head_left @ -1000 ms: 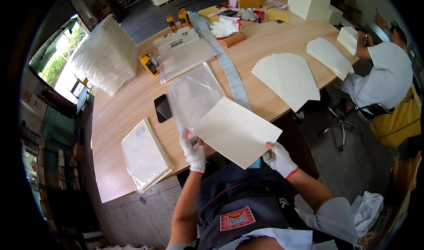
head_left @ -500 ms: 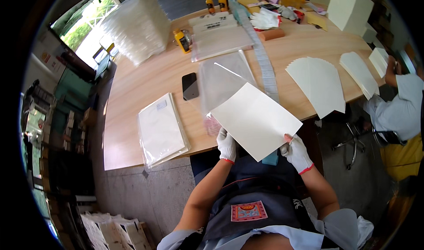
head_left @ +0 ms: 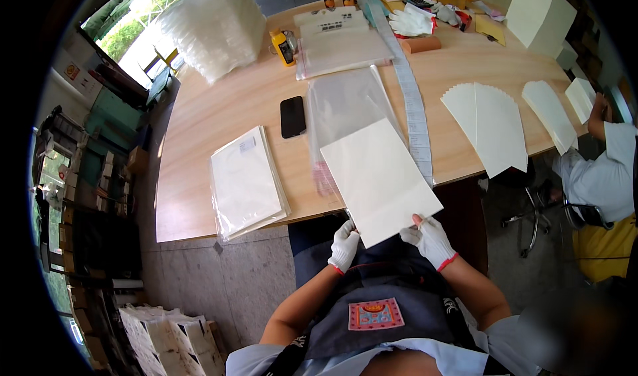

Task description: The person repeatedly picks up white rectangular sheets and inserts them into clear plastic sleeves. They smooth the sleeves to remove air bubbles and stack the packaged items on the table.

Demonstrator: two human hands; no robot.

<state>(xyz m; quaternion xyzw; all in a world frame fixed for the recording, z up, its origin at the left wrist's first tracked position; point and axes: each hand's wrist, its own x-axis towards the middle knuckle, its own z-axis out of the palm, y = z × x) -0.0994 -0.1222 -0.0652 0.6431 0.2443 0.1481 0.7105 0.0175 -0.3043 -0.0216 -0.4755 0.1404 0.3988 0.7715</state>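
A cream-white card sheet (head_left: 382, 183) slants over the table's near edge, gripped at its near end by both hands. My left hand (head_left: 345, 244), in a white knit glove, pinches its left edge. On the right corner, my right hand (head_left: 428, 238) closes with a bare thumb on top and its fingers underneath. Beyond the sheet lies a stack of clear plastic bags (head_left: 342, 103), partly covered by it. To the left rests a pile of bagged white sheets (head_left: 246, 183) with a small label.
A black phone (head_left: 292, 117) lies beside the bags. A strip of labels (head_left: 413, 110) runs along their right. Fanned white sheets (head_left: 488, 123) spread farther right. At the back are a yellow bottle (head_left: 282, 48) and a tall plastic-wrapped stack (head_left: 216, 30). Another person (head_left: 601, 157) sits at right.
The card sheet has turned counterclockwise and now points more straight away from me. My left hand has moved slightly nearer to me, my right hand slightly left. Both keep their grip.
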